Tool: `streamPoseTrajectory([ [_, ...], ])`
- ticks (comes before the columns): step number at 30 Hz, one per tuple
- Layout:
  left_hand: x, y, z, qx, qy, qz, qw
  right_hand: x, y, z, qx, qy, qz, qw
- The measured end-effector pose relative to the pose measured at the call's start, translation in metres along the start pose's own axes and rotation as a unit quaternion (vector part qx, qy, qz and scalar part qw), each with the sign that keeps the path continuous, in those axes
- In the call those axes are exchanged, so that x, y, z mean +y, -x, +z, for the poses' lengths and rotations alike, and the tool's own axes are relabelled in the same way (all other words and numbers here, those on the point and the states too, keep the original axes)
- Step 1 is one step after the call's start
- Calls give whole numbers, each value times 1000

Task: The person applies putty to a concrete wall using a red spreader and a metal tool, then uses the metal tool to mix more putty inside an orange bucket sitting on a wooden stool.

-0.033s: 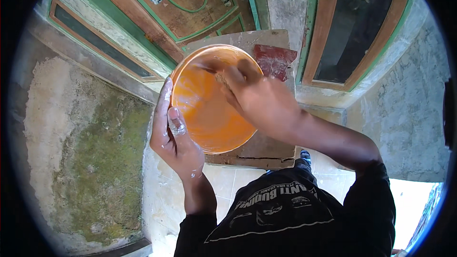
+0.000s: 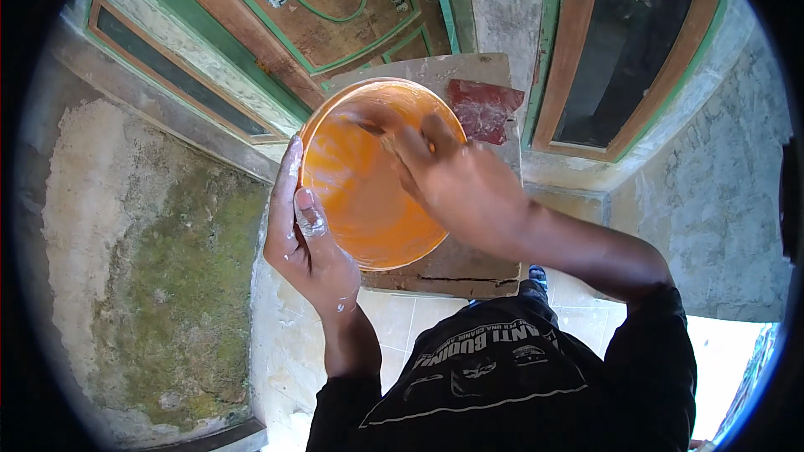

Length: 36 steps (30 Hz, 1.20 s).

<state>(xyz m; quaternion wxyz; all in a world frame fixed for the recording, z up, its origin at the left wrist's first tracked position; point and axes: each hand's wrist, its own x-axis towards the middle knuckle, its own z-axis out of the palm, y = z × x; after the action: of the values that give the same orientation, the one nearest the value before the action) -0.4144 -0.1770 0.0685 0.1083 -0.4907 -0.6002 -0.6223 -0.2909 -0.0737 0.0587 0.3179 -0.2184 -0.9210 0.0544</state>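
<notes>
Two big surfaces frame everything: a rough grey concrete wall (image 2: 712, 184) on the right and a patchy floor (image 2: 159, 285) on the left, pale and crumbly with a mossy green stain. Ahead stand brown wooden door panels (image 2: 335, 8) with green trim. Below them lies a flat, worn wooden board (image 2: 469, 264), and on its far end a crumpled red wrapper (image 2: 484, 107). Over the board sits a round orange plastic bowl (image 2: 360, 209), smooth and glossy inside, smeared with a thin wet film. The left hand (image 2: 306, 238), dusted with white paste, is clamped on the bowl's near left rim, thumb inside and fingers around the outside. The right hand (image 2: 456, 180) reaches into the bowl from the right, fingers curled together against the inner wall; whether it grips anything cannot be told.
</notes>
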Motion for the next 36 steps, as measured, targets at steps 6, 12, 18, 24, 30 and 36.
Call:
streamPoseTrajectory([
  [6, -6, -2, -3, -1, 4, 8, 1000, 7, -3, -6, -9, -50, -32, 998],
  [12, -2, -6, 2, -3, 6, 3, 1000, -2, -3, 3, -14, 19, -5, 1000],
  [18, -5, -12, -3, -15, 6, -9, 1000, 11, -6, -6, 12, -94, -43, 995],
  [24, -5, -17, -3, -35, -12, 7, 999, 12, -15, -3, -39, 23, -65, 997],
  [30, -11, -19, -10, -14, 28, -31, 999, 4, -21, 0, 8, -37, -35, 999],
  [36, -13, -21, -7, -14, 21, -27, 999, -9, -25, 7, 24, 12, -108, 994],
])
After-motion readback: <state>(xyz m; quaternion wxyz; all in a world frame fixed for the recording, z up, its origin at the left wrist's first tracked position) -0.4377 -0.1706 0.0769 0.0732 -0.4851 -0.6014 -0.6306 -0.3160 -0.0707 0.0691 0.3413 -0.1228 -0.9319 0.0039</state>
